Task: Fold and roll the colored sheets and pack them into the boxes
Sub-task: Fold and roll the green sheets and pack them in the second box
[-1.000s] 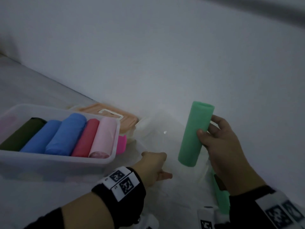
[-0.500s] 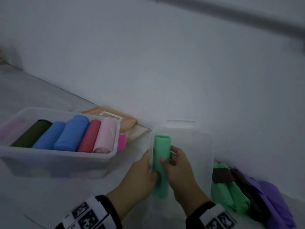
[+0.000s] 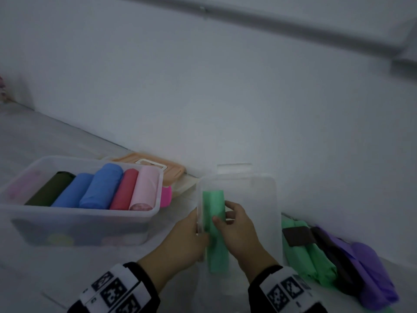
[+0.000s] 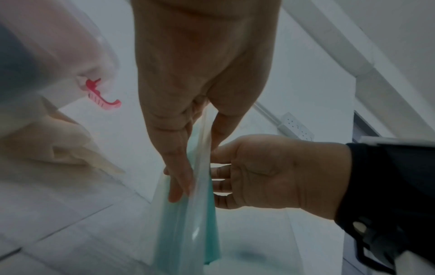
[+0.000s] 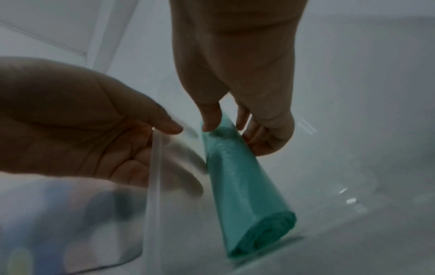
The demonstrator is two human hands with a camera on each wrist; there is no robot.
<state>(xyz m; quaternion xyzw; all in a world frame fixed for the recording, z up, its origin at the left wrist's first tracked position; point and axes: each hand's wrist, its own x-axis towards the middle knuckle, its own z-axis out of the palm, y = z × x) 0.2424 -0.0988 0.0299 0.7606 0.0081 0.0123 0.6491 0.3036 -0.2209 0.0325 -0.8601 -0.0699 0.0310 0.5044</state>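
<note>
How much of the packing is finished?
One box already holds a row of rolls. The right hand grips a green roll inside a second clear box, steadied by the left hand. Green, dark and purple sheets wait unrolled.

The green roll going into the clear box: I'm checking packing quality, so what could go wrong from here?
1. The green roll is held only near one end by the right hand; it could loosen on release.
2. The left hand steadies only the clear box wall; the box might shift.
</note>
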